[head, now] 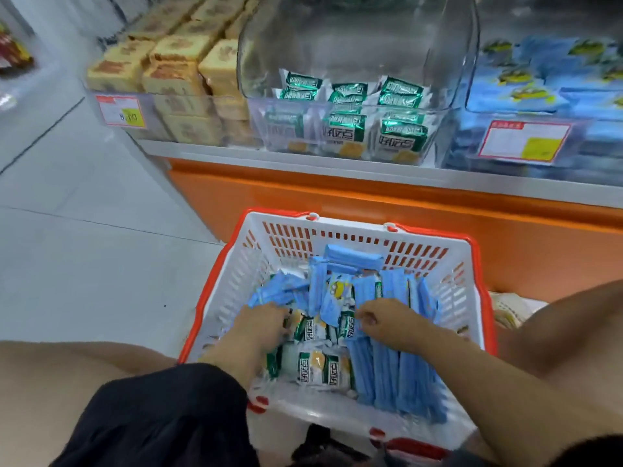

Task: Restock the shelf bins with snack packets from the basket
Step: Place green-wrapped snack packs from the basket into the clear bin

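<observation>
A white basket with an orange rim (435, 251) stands on the floor below the shelf. It holds several blue snack packets (397, 375) and green-and-white packets (320, 365). My left hand (261, 323) reaches down among the green-and-white packets, its fingertips hidden between them. My right hand (384, 320) lies on the blue packets with fingers curled at their tops; its hold is not plain. On the shelf above, a clear bin (344, 136) holds green-and-white packets, and a bin to its right (539, 96) holds blue packets.
A bin of yellow boxed snacks (161, 75) stands at the shelf's left with a price tag (121, 111). An orange shelf base (371, 203) runs behind the basket. Grey tiled floor (84, 214) lies to the left. My knees flank the basket.
</observation>
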Motion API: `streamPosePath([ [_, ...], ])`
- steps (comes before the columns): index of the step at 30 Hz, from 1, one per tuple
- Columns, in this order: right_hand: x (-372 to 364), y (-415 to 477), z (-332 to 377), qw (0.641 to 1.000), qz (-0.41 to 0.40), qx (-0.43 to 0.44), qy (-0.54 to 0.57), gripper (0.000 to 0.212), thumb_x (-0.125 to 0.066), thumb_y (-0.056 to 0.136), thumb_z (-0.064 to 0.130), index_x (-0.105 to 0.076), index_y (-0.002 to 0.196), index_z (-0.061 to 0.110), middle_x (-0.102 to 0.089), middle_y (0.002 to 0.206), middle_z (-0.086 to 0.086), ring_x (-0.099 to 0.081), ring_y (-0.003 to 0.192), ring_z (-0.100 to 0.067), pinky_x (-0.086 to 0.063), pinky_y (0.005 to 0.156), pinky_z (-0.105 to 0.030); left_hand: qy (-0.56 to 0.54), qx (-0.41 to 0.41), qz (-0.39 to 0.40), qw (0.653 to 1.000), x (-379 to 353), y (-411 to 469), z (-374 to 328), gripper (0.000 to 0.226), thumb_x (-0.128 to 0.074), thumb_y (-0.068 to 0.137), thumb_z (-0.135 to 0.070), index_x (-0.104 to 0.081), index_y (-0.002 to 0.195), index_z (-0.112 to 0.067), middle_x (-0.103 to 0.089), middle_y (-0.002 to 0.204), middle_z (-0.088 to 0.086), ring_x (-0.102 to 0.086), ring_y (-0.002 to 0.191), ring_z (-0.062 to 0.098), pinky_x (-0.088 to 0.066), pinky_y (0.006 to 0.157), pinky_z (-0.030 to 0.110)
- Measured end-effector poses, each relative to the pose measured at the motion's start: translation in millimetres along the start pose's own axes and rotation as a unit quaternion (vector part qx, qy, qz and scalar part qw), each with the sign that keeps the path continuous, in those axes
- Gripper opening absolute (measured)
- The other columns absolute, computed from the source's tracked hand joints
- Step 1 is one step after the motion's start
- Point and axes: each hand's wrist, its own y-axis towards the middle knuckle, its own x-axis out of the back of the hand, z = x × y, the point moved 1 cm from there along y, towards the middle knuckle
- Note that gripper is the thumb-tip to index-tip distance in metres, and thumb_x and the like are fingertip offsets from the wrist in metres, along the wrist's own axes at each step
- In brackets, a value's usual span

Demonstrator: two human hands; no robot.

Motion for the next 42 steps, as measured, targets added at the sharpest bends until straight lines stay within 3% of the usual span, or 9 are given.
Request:
streamPosePath([
  [5,-11.4,7.3,-2.3,0.999,0.049,-0.006,-0.007,0.035,-0.048,0.103,0.029,-0.054,0.135,0.017,-0.057,0.133,-0.006,-0.058,0.113,-0.025,-0.046,0.089,-0.033,0.167,0.015,0.048,0.985,-35.6,12.2,11.6,0.053,-0.057,0.094,-0.022,-0.04,0.144,-0.026,-0.054,0.137,0.002,-0.053,0.125,0.028,-0.036,0.101,0.047],
  [10,-19.5,11.6,-1.0,0.998,0.066,-0.017,-0.008,0.039,-0.05,0.102,0.032,-0.05,0.139,0.022,-0.055,0.136,-0.003,-0.054,0.118,-0.023,-0.046,0.098,-0.039,0.262,-0.015,0.108,0.959,-41.0,9.1,-3.0,0.065,-0.046,0.103,-0.031,-0.011,0.157,-0.039,-0.013,0.164,0.012,-0.021,0.148,0.034,-0.016,0.116,0.059],
  [17,-19.7,10.8,-0.4,0.997,0.077,-0.017,-0.005,0.039,-0.051,0.102,0.032,-0.051,0.139,0.019,-0.056,0.137,-0.003,-0.056,0.117,-0.021,-0.047,0.099,-0.035,0.304,-0.01,0.155,0.94,-53.4,21.0,-5.8,0.049,-0.046,0.103,-0.036,-0.038,0.151,-0.033,-0.012,0.165,0.01,-0.019,0.15,0.033,0.007,0.11,0.071],
  [23,-12.9,10.4,1.0,0.997,0.048,-0.037,0.046,0.036,-0.053,0.101,0.033,-0.055,0.135,0.021,-0.059,0.131,-0.002,-0.057,0.113,-0.019,-0.048,0.098,-0.034,-0.038,-0.046,0.155,0.986,6.3,7.4,-25.1,0.047,-0.057,0.095,-0.026,-0.047,0.141,-0.026,-0.052,0.14,0.007,-0.052,0.126,0.029,-0.03,0.114,0.054],
  [26,1.6,14.4,9.8,0.981,-0.001,-0.074,0.178,0.033,-0.046,0.104,0.023,-0.058,0.133,0.013,-0.062,0.127,-0.007,-0.061,0.109,-0.026,-0.049,0.091,-0.036,-0.281,-0.088,0.151,0.944,59.0,-9.8,-28.8,0.057,-0.057,0.097,-0.044,-0.038,0.15,-0.039,-0.042,0.154,-0.001,-0.052,0.129,0.021,-0.04,0.107,0.035],
  [30,33.4,6.1,23.0,0.874,-0.057,-0.124,0.466,0.028,-0.04,0.105,0.017,-0.056,0.128,0.012,-0.067,0.107,-0.009,-0.067,0.082,-0.023,-0.051,0.069,-0.033,-0.502,-0.103,0.124,0.85,103.9,-33.7,-32.1,0.045,-0.058,0.099,-0.034,-0.047,0.143,-0.041,-0.063,0.128,-0.002,-0.064,0.11,0.01,-0.039,0.113,0.038],
  [35,63.9,-19.5,34.0,0.887,-0.08,0.0,0.455,0.036,-0.066,0.092,0.025,-0.06,0.127,0.035,-0.064,0.124,0.01,-0.067,0.103,-0.009,-0.056,0.088,-0.033,-0.633,-0.131,0.11,0.755,143.0,-57.5,-29.1,0.039,-0.049,0.104,-0.016,-0.052,0.13,-0.044,-0.068,0.121,-0.004,-0.066,0.111,0.011,-0.034,0.116,0.044],
  [39,81.8,-40.6,50.7,0.885,-0.129,0.086,0.439,0.048,-0.08,0.082,0.019,-0.059,0.123,0.034,-0.059,0.127,0.018,-0.067,0.096,0.003,-0.053,0.078,-0.018,-0.637,-0.17,0.082,0.747,173.7,-80.8,-32.6,0.052,-0.045,0.105,-0.014,-0.033,0.149,-0.038,-0.058,0.137,0.004,-0.065,0.115,0.013,-0.032,0.117,0.043],
  [42,90.2,-46.6,53.3,0.864,-0.198,0.096,0.453,0.044,-0.08,0.081,0.017,-0.063,0.12,0.028,-0.068,0.117,0.01,-0.067,0.099,-0.001,-0.055,0.087,-0.027,-0.619,-0.182,0.061,0.761,187.1,-94.6,-32.1,0.057,-0.049,0.104,-0.017,-0.025,0.152,-0.038,-0.053,0.145,0.005,-0.067,0.113,0.016,-0.035,0.116,0.041],
])
